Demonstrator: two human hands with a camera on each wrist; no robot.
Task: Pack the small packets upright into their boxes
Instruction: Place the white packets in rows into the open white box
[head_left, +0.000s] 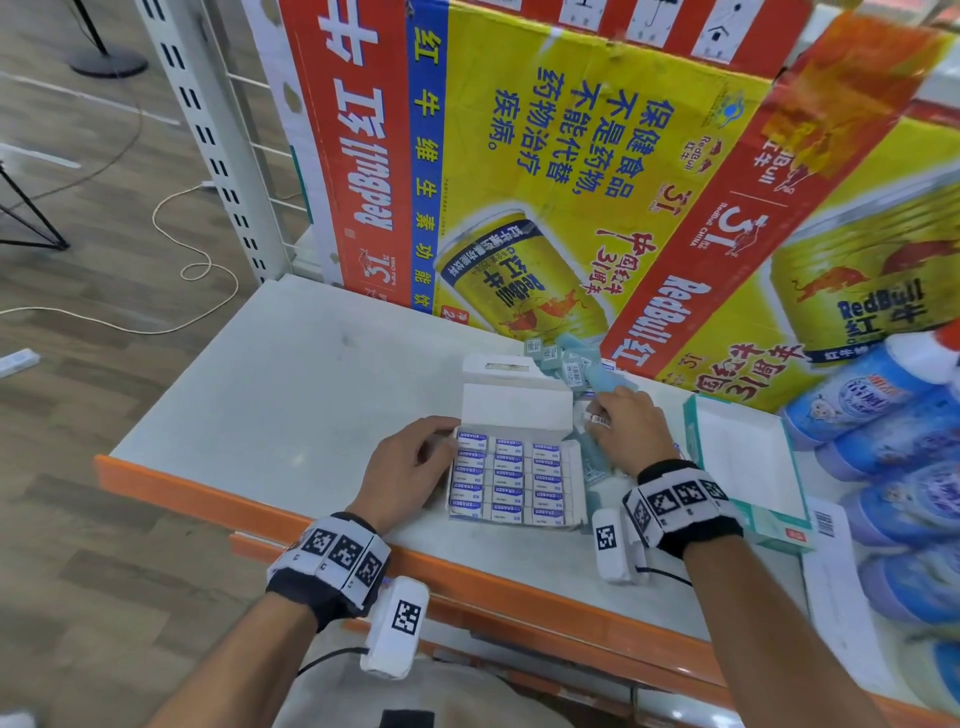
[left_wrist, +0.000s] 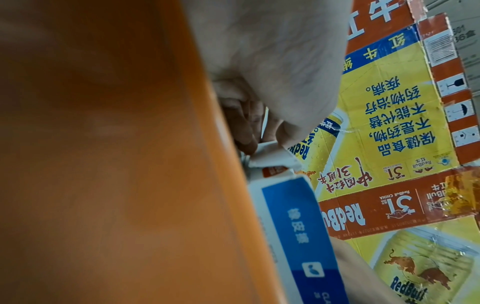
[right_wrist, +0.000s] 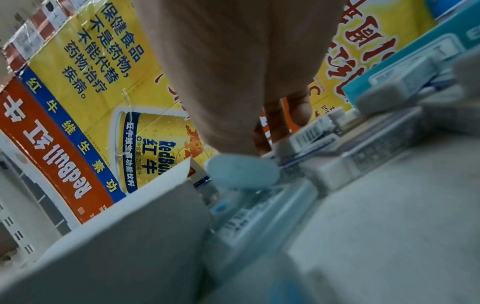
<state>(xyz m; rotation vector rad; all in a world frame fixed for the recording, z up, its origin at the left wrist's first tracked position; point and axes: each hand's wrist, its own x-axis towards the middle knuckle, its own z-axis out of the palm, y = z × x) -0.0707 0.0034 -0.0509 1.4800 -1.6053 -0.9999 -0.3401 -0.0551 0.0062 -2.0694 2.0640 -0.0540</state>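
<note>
A white eraser box (head_left: 571, 470) lies open on the shelf, its lid flap (head_left: 514, 408) folded back and small blue-and-white eraser packets (head_left: 506, 480) standing upright in three rows inside. My left hand (head_left: 448, 440) grips the box's left wall near the far corner; in the left wrist view its fingers (left_wrist: 244, 131) pinch a white flap of the box (left_wrist: 298, 226). My right hand (head_left: 597, 415) reaches into the loose packets (head_left: 569, 364) beside the box and pinches a barcoded packet (right_wrist: 306, 133). A pale blue packet (right_wrist: 241, 172) lies under the palm.
An empty teal-edged box (head_left: 743, 462) sits to the right. Red Bull cartons (head_left: 519, 182) wall off the back. Blue bottles (head_left: 893, 447) lie at the far right, with a barcoded paper (head_left: 826, 519) in front. The shelf's orange edge (head_left: 208, 493) runs along the front.
</note>
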